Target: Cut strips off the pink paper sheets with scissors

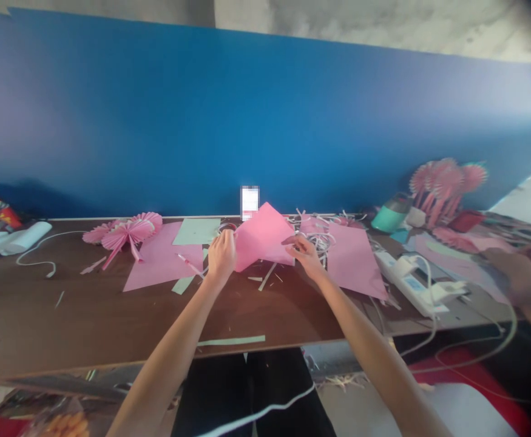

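Observation:
A folded or bent pink paper sheet [264,235] is held up above the table's middle, its top corner pointing away from me. My left hand [222,256] is closed in a fist-like grip on the sheet's left edge. At its right edge, my right hand [306,254] pinches the paper between thumb and fingers. Under and around the sheet lie thin paper strips [267,277]. A pen [187,263] rests left of my left hand, on another pink sheet [156,262]. Right of my right hand lies a further flat pink sheet [355,258].
Pink pleated paper fans [131,232] lie at left, and more fans [447,182] stand at right beside a green cup-like container [390,213]. A power strip [411,282] with plugs and cables lies front right. A phone [249,200] leans at the back. Another person's blurred hand [513,273] shows far right.

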Tool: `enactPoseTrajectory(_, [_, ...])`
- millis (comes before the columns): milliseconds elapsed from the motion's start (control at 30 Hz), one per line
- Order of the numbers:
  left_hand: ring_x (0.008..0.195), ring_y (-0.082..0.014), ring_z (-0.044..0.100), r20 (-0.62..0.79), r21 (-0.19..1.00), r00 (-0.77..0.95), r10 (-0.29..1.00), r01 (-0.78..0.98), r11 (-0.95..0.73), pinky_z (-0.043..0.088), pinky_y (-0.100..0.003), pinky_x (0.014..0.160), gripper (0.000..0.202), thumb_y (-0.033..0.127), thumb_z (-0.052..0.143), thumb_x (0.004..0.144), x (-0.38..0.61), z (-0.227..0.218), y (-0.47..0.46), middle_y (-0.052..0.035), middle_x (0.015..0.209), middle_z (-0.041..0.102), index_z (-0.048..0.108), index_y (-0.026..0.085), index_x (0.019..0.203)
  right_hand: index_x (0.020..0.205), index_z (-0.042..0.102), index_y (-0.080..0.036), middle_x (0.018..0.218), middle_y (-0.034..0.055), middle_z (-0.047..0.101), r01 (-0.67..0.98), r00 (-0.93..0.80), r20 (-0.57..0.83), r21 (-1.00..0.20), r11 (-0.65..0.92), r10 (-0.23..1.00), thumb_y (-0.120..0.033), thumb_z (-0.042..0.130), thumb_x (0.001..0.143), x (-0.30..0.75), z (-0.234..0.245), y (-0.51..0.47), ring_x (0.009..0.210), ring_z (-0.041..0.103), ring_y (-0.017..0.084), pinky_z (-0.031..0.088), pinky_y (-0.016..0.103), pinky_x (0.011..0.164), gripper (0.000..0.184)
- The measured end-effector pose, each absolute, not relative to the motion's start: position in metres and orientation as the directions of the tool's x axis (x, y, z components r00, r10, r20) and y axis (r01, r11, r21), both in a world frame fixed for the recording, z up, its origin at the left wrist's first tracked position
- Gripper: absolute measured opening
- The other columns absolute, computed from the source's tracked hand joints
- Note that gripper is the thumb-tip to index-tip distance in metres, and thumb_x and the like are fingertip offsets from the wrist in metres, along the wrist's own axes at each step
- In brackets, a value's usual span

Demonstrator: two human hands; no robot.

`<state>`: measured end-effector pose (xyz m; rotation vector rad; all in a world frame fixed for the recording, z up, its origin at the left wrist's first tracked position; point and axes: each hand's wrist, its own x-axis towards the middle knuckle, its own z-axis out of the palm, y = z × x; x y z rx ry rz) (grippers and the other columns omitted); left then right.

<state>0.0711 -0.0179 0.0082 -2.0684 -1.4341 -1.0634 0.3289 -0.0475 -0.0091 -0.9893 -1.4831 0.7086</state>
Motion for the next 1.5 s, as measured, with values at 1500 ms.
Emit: enactPoseTrajectory(1500, [0.082,-0.0284,0.064,0.098,0.232,0.197,0.976,0.949,-0.215,0.045,-0.036,0.072,0.04,0.032,0.016,0.096,0.08,-0.021,-0.006,-0.0156,0.088,0.065,0.045,0.012,0.115,0.099,0.058,-0.019,0.098,0.0086,0.063,0.509,0.151,0.521,-0.769,0.386,0.84,-0.042,0.049,0.084,0.331,-0.03,-0.034,0.086,0.058,0.021,0.046,0.031,0.069,0.028])
